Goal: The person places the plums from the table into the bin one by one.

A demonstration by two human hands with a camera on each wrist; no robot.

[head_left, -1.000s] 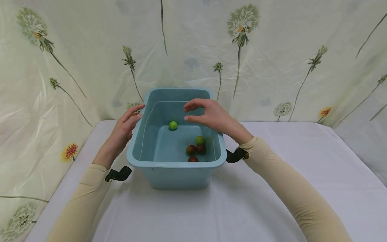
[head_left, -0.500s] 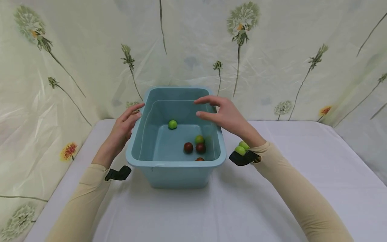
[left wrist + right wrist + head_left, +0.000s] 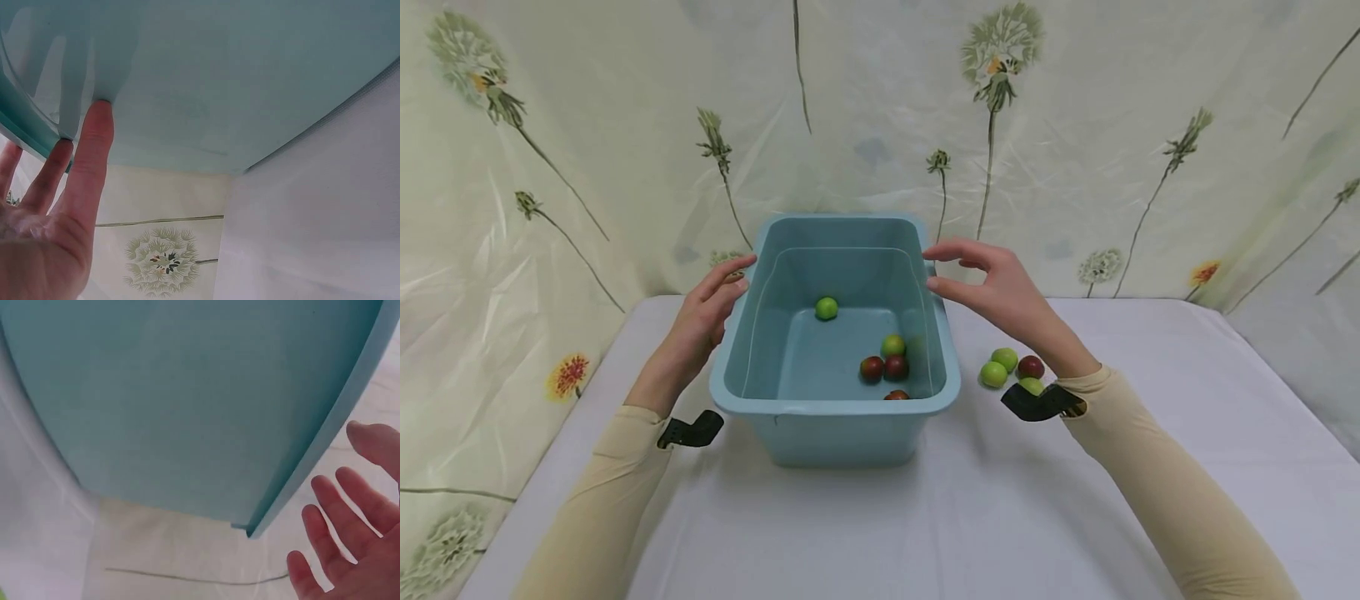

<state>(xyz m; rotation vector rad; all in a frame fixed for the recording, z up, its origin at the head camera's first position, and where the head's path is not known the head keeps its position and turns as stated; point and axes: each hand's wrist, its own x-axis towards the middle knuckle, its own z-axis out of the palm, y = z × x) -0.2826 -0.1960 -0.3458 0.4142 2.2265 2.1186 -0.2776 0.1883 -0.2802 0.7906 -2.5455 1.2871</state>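
A light blue plastic tub (image 3: 835,407) stands on the table. Inside are a bright green round fruit (image 3: 826,308), a yellowish-green one (image 3: 892,346) and three dark red ones, including this red fruit (image 3: 871,369); the front rim partly hides the nearest. My left hand (image 3: 700,321) is at the tub's left side, and in the left wrist view its straight fingertips meet the outer wall below the rim. Beside the right rim hovers my right hand (image 3: 1000,292), fingers spread and holding nothing; the right wrist view shows them just off the rim (image 3: 325,440).
To the tub's right lie several more fruits, among them a green fruit (image 3: 994,374) and a red fruit (image 3: 1031,367), partly behind the right wrist's black camera mount (image 3: 1037,403). A white cloth covers the table (image 3: 865,533). Behind hangs a flower-printed curtain (image 3: 865,100).
My right hand has moved right, from above the tub's inside to beyond its right rim, uncovering the fruits on the table. The red fruits inside shifted slightly. My left hand stays put.
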